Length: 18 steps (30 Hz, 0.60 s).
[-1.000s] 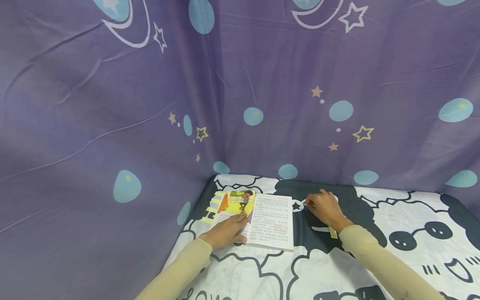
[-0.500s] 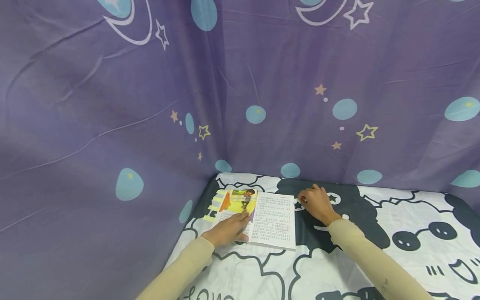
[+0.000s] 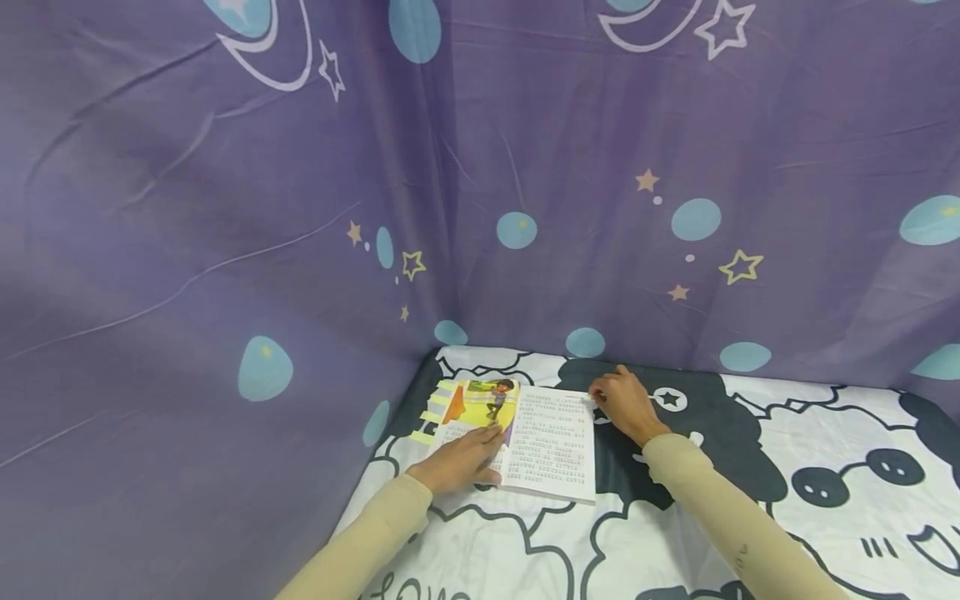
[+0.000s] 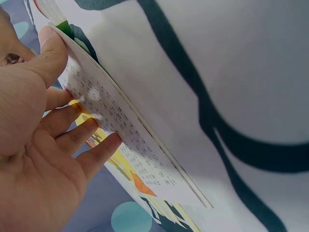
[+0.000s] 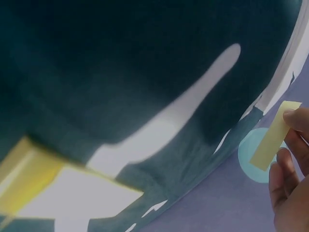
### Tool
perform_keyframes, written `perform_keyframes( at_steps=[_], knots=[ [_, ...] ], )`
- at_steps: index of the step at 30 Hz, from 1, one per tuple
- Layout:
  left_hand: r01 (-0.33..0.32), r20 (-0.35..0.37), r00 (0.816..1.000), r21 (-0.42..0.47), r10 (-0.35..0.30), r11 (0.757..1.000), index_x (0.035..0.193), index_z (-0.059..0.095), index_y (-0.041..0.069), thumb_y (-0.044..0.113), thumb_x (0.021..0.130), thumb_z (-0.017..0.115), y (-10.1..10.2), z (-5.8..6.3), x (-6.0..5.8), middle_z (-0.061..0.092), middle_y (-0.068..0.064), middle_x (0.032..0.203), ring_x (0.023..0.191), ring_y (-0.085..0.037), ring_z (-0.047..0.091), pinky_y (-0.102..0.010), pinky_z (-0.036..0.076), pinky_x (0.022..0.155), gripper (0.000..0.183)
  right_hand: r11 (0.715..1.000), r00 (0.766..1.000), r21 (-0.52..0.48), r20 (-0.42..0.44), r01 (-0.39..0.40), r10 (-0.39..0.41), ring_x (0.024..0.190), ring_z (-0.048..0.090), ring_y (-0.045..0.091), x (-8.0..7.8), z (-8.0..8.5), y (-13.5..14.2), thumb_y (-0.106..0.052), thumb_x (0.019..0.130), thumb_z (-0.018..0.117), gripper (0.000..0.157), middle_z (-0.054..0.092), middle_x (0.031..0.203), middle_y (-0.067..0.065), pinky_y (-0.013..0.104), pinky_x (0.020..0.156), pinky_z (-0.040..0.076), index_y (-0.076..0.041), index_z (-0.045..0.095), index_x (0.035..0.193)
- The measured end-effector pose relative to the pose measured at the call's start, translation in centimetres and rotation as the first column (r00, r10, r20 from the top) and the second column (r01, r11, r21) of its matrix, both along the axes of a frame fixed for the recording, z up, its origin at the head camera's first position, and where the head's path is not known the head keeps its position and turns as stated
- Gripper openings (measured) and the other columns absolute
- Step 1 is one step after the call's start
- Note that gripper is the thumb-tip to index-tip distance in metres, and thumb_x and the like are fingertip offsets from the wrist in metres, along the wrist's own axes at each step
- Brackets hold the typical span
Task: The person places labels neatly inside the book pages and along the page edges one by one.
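An open book [image 3: 551, 442] lies on the patterned cloth, a coloured picture on its left page and print on both. My left hand [image 3: 461, 460] rests on the left page, its fingers extended over the paper; in the left wrist view the thumb of the left hand [image 4: 43, 125] lies at the page edge. Between thumb and fingers my right hand [image 5: 294, 164] pinches a pale yellow sticky note strip [image 5: 271, 140]. The right hand [image 3: 626, 407] is at the upper right corner of the right page. The strip is hard to make out in the head view.
Several pale yellow strips [image 3: 429, 417] stick out past the book's left edge. A blurred yellow and white pad [image 5: 72, 193] lies on the cloth below the right wrist. The black-and-white cloth [image 3: 555, 550] meets purple curtains [image 3: 585, 275] behind and at left.
My right hand has moved left, from beside the book to the right page's upper corner. The left hand stays on the left page. The head view has shifted slightly.
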<state>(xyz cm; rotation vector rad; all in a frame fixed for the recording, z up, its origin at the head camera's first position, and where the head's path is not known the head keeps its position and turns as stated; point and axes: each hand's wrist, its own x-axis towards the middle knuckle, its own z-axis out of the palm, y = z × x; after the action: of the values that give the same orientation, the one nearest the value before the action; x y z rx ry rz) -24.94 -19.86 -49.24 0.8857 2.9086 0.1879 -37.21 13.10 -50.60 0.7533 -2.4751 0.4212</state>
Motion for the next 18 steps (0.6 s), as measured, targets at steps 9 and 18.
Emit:
perform_keyframes(
  at_steps=[9, 18],
  knots=[
    [0.001, 0.002, 1.0, -0.013, -0.001, 1.0, 0.16, 0.034, 0.004, 0.046, 0.095, 0.066, 0.04, -0.24, -0.11, 0.03, -0.016, 0.166, 0.153, -0.031, 0.029, -0.042, 0.03, 0.123, 0.084, 0.999, 0.997, 0.048, 0.073, -0.013, 0.009, 0.078, 0.049, 0.018, 0.38, -0.48, -0.99, 0.007, 0.084, 0.08, 0.015, 0.073, 0.085, 0.002, 0.036, 0.07, 0.053, -0.008, 0.078, 0.086],
    [0.003, -0.01, 1.0, -0.018, -0.003, 1.0, 0.158, 0.036, 0.002, 0.046, 0.095, 0.066, -0.08, -0.2, -0.16, 0.032, -0.016, 0.165, 0.152, -0.032, 0.031, -0.044, 0.032, 0.122, 0.083, 0.984, 0.997, 0.166, -0.017, -0.067, 0.071, 0.072, 0.044, 0.019, 0.27, -0.52, -1.13, 0.012, 0.082, 0.074, 0.022, 0.071, 0.078, 0.002, 0.034, 0.066, 0.044, -0.009, 0.077, 0.078]
  ],
)
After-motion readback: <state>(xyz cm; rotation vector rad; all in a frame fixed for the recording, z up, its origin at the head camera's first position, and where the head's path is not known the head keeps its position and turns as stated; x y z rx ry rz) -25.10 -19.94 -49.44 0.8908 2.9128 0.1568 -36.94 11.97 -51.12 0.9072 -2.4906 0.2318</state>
